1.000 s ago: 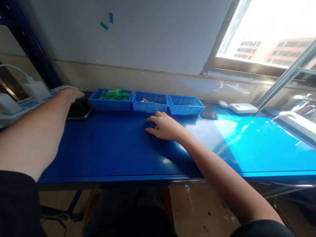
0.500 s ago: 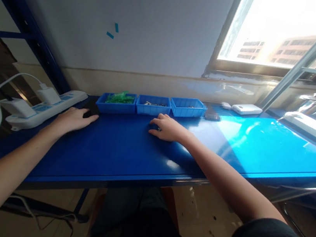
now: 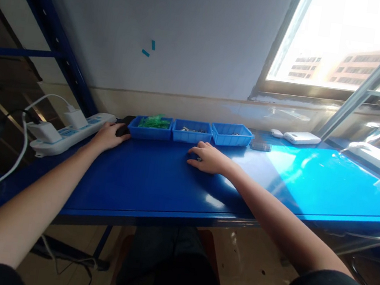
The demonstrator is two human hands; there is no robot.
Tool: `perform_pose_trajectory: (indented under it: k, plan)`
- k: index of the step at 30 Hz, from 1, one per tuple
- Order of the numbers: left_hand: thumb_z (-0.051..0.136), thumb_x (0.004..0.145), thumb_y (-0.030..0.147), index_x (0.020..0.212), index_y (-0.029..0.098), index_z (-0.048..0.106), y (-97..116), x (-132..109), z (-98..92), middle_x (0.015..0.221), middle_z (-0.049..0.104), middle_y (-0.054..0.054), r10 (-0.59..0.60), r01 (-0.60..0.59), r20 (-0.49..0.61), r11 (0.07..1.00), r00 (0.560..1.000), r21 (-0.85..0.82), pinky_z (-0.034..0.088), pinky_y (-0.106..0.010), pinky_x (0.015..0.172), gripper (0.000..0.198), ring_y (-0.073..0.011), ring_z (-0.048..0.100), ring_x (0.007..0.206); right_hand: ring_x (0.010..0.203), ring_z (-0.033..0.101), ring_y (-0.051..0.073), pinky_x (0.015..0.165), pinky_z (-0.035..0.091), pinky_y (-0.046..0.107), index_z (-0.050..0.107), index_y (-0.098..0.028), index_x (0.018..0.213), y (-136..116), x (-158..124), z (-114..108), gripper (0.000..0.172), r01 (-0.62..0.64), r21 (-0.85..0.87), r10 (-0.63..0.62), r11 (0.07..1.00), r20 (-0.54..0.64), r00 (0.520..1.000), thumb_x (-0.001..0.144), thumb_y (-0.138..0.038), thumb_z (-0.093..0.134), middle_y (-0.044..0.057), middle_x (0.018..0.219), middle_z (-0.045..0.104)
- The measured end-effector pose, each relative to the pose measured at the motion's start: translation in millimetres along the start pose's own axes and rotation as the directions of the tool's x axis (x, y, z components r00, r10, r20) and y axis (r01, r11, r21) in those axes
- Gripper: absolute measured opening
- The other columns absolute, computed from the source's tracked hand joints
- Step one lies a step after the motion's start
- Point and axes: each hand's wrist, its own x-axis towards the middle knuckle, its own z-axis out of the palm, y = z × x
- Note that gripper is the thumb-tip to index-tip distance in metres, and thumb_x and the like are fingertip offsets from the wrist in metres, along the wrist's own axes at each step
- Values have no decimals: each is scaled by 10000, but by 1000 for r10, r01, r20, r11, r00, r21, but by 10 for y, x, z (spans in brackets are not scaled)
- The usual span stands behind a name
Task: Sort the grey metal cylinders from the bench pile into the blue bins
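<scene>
At the left end of the bins, my left hand [image 3: 108, 136] has its fingers and thumb around a small black object [image 3: 123, 130], mostly hidden, whose kind I cannot make out. My right hand [image 3: 209, 158] rests on the blue tabletop [image 3: 157, 175] before the middle and right bins, fingers loosely bent and thumb apart. A tiny shiny spot shows between its thumb and forefinger, perhaps a ring. Green plastic pieces [image 3: 153, 122] fill the left blue bin [image 3: 149, 133]. Small metal parts [image 3: 191, 130] lie in the middle bin [image 3: 190, 138]; a few show in the right bin [image 3: 231, 140].
A white power strip [image 3: 66, 137] with plugged-in adapters and cables lies at the left. White devices [image 3: 302, 138] stand at the back right beneath the window. A blue post [image 3: 55, 34] rises at the left, a grey one [image 3: 349, 113] at the right. The table's front edge [image 3: 165, 217] is near my lap.
My left hand has reached slightly farther back, and its fingers have closed around the black object. My right hand stays in nearly the same place. The whole view has shifted a little.
</scene>
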Motion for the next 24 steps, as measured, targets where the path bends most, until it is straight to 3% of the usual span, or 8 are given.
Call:
perform_pose_trajectory:
  k: [4,7,8,11,15,17,20,24]
  plan:
    - [500,808,624,1387,102,449,-77,-274,-226,1326,481,-182,-58,63,-87,997,995,52,330,-424,1068,781,-356,403,1270,1067,538,277,916,436,379,592,-193,1275,2,-6,-7,446,7,4,-7,1000,2,1000,914,-447,528,135,1129,559]
    - [408,844,648,1314,149,502,-257,-647,-488,1293,496,-184,-233,274,-316,957,919,90,331,-488,1043,692,-382,409,1254,1066,539,276,914,437,377,592,-195,1277,-3,-6,-13,447,12,1,-12,1000,6,1000,914,-447,527,134,1130,561]
    - [372,836,686,1308,165,502,-327,-778,-555,1303,486,-199,-301,355,-332,927,894,117,336,-523,1022,714,-407,409,1248,1066,539,276,914,437,377,591,-195,1278,-7,-6,-15,446,11,-1,-11,1000,6,1000,915,-447,524,134,1131,561]
    - [315,762,802,1336,213,444,-501,-1087,-637,1400,375,-250,-503,540,-228,828,834,149,376,-577,929,833,-482,381,1256,1062,539,274,910,437,374,595,-196,1275,-21,-7,-26,440,9,-4,-9,1000,6,1000,916,-440,527,135,1130,562]
    - [353,691,847,1384,166,304,-606,-1163,-558,1419,319,-298,-603,621,-172,779,779,86,390,-557,926,973,-475,382,1272,1049,544,269,911,435,372,599,-196,1272,-27,-13,-32,441,-1,-7,1,1000,5,1000,913,-443,532,133,1126,564]
    - [402,697,814,1372,124,267,-628,-1093,-515,1403,345,-291,-601,613,-175,790,780,19,412,-514,941,975,-431,404,1272,1059,542,272,914,433,374,596,-198,1277,-24,-11,-23,445,1,-12,-1,1000,5,1000,917,-448,523,133,1132,564]
    - [458,741,714,1337,132,281,-620,-991,-493,1368,402,-253,-552,561,-146,827,821,26,416,-503,962,852,-387,415,1277,1075,541,283,918,431,382,598,-195,1277,-13,1,-15,451,13,-9,-13,1000,11,1000,916,-455,518,140,1142,567]
    - [441,783,651,1329,116,304,-492,-1018,-530,1331,406,-280,-470,484,-130,868,873,115,417,-525,935,777,-421,417,1262,1066,561,262,933,427,368,591,-174,1286,45,-11,-105,447,59,41,-58,997,-3,998,917,-421,537,135,1129,605]
